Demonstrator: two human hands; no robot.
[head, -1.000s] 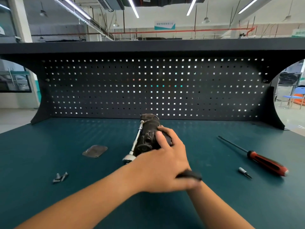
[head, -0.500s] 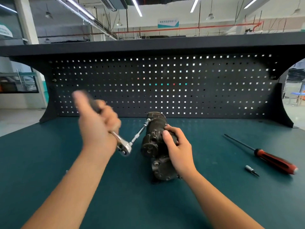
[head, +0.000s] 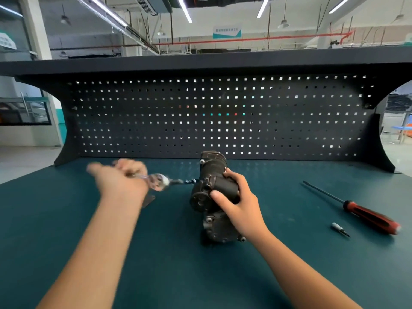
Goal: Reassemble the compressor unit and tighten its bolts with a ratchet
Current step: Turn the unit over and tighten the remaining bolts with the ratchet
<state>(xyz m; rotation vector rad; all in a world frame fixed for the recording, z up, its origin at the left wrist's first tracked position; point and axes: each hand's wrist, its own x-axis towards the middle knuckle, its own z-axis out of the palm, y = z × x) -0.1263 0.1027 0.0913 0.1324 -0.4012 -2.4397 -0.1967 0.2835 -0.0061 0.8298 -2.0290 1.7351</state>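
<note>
The dark metal compressor (head: 211, 197) lies lengthwise on the green bench, its far end toward the pegboard. My right hand (head: 238, 204) grips its middle from the right, thumb on the near face. My left hand (head: 122, 179), blurred by motion, holds the handle of the chrome ratchet (head: 159, 181) to the left of the compressor. The ratchet's extension bar points right toward the compressor's left side, and its tip is blurred.
A red-handled screwdriver (head: 365, 215) lies at the right, with a small loose bit (head: 338, 228) in front of it. A flat metal plate (head: 148, 200) peeks out from under my left wrist. The black pegboard (head: 218, 117) closes off the back of the bench.
My left hand has swung the ratchet down from a raised, slanted pose to nearly level beside the compressor. A second ago it lay over the compressor. My right hand keeps its hold.
</note>
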